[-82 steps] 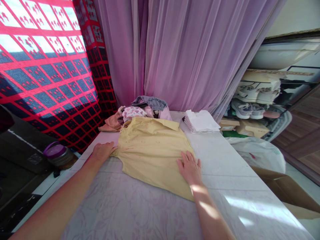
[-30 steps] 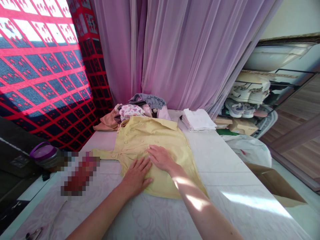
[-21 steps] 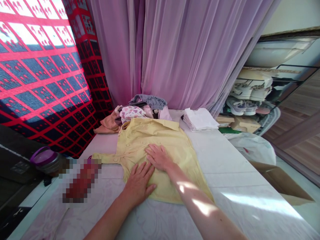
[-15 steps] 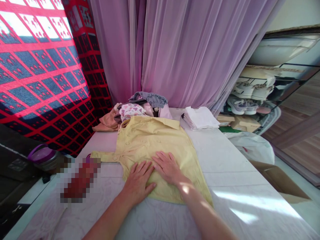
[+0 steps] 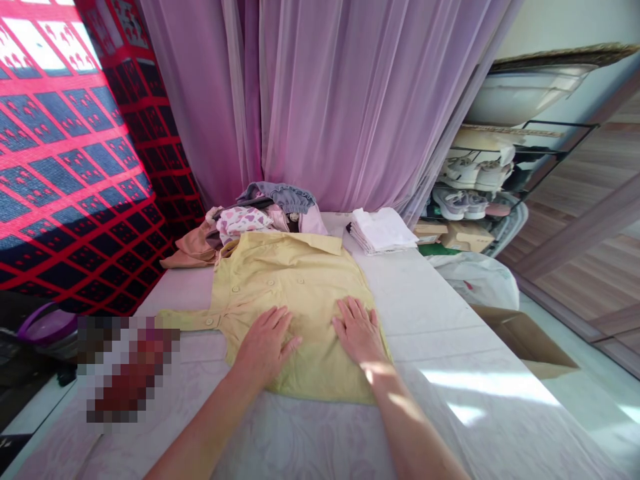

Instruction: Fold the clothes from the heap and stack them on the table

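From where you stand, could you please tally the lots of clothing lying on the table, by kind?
Yellow button-up shirt: 1
Stack of folded white cloth: 1
Heap of mixed clothes: 1
Total: 3

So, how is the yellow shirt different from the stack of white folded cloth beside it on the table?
The yellow shirt lies spread out flat with one sleeve stretched to the side, while the white cloth stack is folded into a tidy pile. The shirt covers much more of the surface than the stack. The left hand and right hand press on the shirt; neither touches the stack. Both lie on the same table cover.
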Available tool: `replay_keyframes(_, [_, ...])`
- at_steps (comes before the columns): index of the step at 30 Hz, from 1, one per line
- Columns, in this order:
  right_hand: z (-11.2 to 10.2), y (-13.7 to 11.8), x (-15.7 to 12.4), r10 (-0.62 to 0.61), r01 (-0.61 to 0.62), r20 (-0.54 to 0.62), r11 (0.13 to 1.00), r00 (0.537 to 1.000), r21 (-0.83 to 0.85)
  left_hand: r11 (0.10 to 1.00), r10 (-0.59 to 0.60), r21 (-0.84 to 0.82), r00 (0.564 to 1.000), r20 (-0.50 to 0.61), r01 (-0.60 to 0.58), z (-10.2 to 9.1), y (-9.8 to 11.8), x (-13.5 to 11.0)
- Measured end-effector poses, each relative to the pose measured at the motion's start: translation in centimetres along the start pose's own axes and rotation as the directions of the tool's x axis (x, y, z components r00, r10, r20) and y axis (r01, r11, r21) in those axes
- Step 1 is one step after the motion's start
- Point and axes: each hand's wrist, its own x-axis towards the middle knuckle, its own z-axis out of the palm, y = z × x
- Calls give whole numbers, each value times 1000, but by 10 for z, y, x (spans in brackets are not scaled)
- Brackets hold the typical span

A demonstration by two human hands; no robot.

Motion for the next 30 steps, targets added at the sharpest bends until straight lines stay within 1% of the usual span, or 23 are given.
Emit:
replay_keyframes(2, [0,-2,-1,-2,2,32,1000,999,8,999,-16,36,1000,-9,17,4,-4,15])
replay_keyframes(5, [-1,1,-3,60,-61,36,998,998,1,982,-145,121,989,1,143,14,-15,29])
replay_keyframes(7, [-3,6,-3,122,-122,18,992,992,-11,967,-201,161,980,3,198,20,-22,30])
replay_keyframes(9, [-8,14,1,146,-146,-4,989,989,-7,959,-222,185,975,6,217,22,-26,28])
replay_keyframes(11, [-18,24,9,170,-169,-36,985,985,25,951,-242,204,970,23,232,22,-26,27])
replay_keyframes(13, [-29,33,25,228,-224,-75,973,971,63,946,-260,216,964,54,242,20,-23,28])
replay_keyframes(15, [-38,41,44,295,-289,-80,955,952,69,943,-268,222,961,72,247,19,-21,29])
replay_keyframes(17, [-44,47,64,328,-325,-30,943,944,69,941,-272,227,960,69,251,18,-21,29])
replay_keyframes(19, [-47,50,81,341,-341,22,937,940,76,940,-268,232,962,51,250,20,-21,29])
replay_keyframes(22, [-47,52,100,368,-372,64,924,928,86,943,-247,235,969,17,237,23,-23,28])
replay_keyframes(26, [-46,54,112,405,-415,110,906,908,84,950,-214,227,976,-33,216,27,-25,26])
replay_keyframes(28, [-44,53,112,402,-410,99,908,910,86,952,-197,225,979,-59,206,27,-24,25])
replay_keyframes(30, [-41,53,109,396,-401,62,912,916,91,956,-172,225,981,-85,187,26,-24,24])
